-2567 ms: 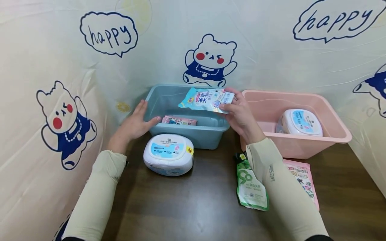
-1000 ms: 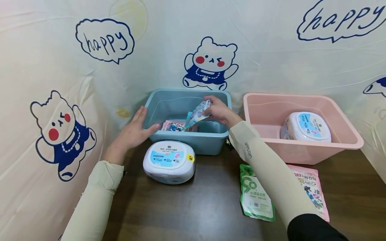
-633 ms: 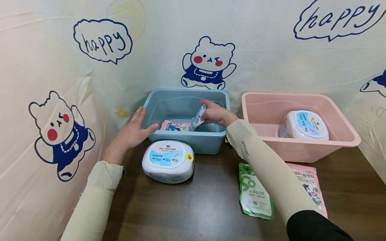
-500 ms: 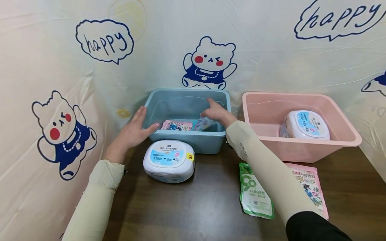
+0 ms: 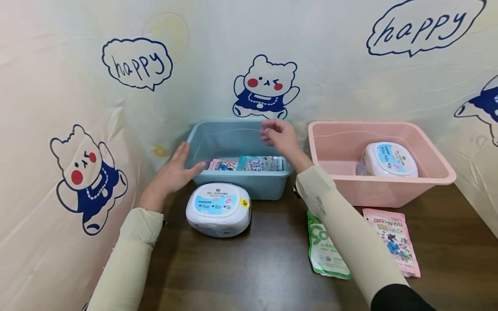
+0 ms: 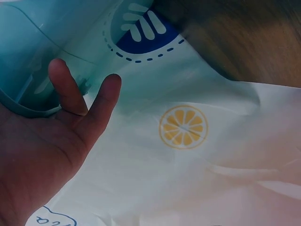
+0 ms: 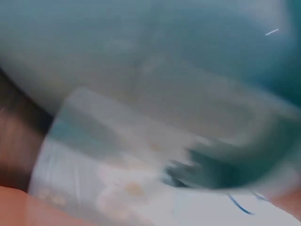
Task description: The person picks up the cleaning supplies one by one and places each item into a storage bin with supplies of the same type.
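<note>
My left hand (image 5: 167,175) rests on the left rim of the blue-grey plastic bin (image 5: 249,183), thumb and fingers extended. In the left wrist view the same hand (image 6: 47,150) has its fingers spread by the bin's wall. Over the right part of that bin hovers my right hand (image 5: 283,139), fingers loosely bent and holding nothing. Below it, inside the bin, lies a light-blue pouch (image 5: 261,163) with printed characters. Left of the pouch is a pink packet (image 5: 222,165), partly covered by it. The right wrist view is motion-blurred.
A white lidded tub (image 5: 218,211) stands before the blue-grey bin. To the right, a pink bin (image 5: 373,190) holds a similar tub (image 5: 389,160). A green-and-white spouted pouch (image 5: 324,252) and a pink pouch (image 5: 394,242) lie on the wooden table; the right sleeve (image 5: 346,224) partly covers the green one.
My right hand has lowered the light-blue pouch into the blue-grey bin, let go and risen above it. The pouch now lies flat beside the pink packet. The left hand stays on the rim.
</note>
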The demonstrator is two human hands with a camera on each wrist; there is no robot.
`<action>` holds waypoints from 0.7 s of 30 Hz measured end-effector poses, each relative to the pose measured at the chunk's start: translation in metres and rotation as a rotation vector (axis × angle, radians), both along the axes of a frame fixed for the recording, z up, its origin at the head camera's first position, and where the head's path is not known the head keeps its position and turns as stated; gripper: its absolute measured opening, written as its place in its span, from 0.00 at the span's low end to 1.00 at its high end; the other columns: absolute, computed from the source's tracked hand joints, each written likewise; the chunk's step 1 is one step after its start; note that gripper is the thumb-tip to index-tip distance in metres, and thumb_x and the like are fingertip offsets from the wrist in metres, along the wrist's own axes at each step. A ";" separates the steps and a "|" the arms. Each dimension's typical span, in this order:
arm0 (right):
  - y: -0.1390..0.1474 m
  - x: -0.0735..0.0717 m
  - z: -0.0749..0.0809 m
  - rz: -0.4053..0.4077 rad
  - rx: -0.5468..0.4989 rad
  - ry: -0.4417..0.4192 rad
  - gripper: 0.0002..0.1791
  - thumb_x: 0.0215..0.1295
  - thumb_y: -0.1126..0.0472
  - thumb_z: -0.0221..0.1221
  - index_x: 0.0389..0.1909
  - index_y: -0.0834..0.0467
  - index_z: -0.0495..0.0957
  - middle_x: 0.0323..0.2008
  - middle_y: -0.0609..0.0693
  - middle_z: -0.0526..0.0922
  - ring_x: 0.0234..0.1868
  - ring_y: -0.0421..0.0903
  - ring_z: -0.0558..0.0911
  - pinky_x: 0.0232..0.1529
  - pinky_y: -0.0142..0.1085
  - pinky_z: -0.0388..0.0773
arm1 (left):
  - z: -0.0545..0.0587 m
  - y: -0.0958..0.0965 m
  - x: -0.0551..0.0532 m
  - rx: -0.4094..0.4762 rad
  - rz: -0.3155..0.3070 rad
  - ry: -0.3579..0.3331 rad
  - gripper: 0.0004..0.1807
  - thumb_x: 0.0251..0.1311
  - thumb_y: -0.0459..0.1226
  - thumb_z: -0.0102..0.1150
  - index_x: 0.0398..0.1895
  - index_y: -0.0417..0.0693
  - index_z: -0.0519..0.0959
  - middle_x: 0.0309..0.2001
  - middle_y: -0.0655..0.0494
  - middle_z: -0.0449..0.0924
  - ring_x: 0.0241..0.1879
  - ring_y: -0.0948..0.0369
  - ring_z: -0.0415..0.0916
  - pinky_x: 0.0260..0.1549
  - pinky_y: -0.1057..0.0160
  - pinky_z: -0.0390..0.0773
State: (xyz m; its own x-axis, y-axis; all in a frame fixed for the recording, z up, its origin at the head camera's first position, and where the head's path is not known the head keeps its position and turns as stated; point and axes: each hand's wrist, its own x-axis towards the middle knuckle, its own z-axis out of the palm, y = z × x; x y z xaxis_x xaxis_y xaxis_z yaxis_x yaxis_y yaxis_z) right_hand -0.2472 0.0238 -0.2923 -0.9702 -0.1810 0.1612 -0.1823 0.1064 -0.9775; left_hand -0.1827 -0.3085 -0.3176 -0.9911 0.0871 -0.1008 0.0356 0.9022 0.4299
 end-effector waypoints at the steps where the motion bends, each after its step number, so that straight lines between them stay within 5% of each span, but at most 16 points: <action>1: 0.006 0.009 0.003 -0.001 -0.014 0.010 0.14 0.76 0.66 0.53 0.57 0.64 0.78 0.47 0.59 0.85 0.45 0.53 0.85 0.49 0.43 0.83 | -0.001 0.001 -0.001 0.002 -0.002 0.000 0.58 0.63 0.74 0.40 0.82 0.52 0.29 0.81 0.51 0.23 0.78 0.40 0.32 0.66 0.27 0.44; 5: 0.037 0.055 0.007 0.067 -0.030 0.056 0.13 0.76 0.67 0.53 0.54 0.66 0.78 0.44 0.60 0.85 0.43 0.56 0.86 0.47 0.44 0.84 | -0.001 0.003 -0.003 -0.004 -0.010 -0.002 0.59 0.64 0.73 0.40 0.81 0.50 0.28 0.81 0.50 0.22 0.78 0.40 0.30 0.65 0.26 0.44; 8: 0.064 0.096 -0.005 0.138 0.049 0.070 0.13 0.75 0.68 0.55 0.55 0.67 0.78 0.41 0.62 0.84 0.40 0.61 0.85 0.43 0.45 0.85 | -0.002 0.003 -0.003 -0.006 -0.012 -0.004 0.59 0.64 0.73 0.40 0.81 0.50 0.27 0.81 0.50 0.21 0.78 0.39 0.31 0.65 0.26 0.44; 11: 0.092 0.137 -0.026 0.115 0.317 0.079 0.13 0.74 0.65 0.57 0.55 0.63 0.79 0.40 0.57 0.85 0.38 0.56 0.83 0.41 0.43 0.83 | -0.001 0.005 -0.004 -0.004 -0.012 0.000 0.59 0.63 0.74 0.39 0.81 0.50 0.27 0.81 0.51 0.21 0.78 0.38 0.31 0.65 0.26 0.44; 15: 0.127 0.185 -0.055 0.071 0.734 -0.022 0.16 0.71 0.55 0.61 0.55 0.57 0.80 0.40 0.49 0.83 0.37 0.46 0.79 0.38 0.43 0.78 | -0.001 0.005 -0.005 -0.003 -0.006 -0.016 0.60 0.62 0.75 0.39 0.80 0.52 0.26 0.80 0.52 0.19 0.77 0.38 0.30 0.65 0.26 0.43; 21: 0.160 0.224 -0.090 0.027 0.978 -0.247 0.27 0.66 0.48 0.67 0.52 0.66 0.74 0.30 0.52 0.77 0.29 0.47 0.75 0.30 0.43 0.73 | -0.002 0.005 -0.004 0.012 -0.003 -0.025 0.59 0.63 0.73 0.41 0.80 0.53 0.25 0.80 0.53 0.17 0.77 0.35 0.29 0.63 0.23 0.42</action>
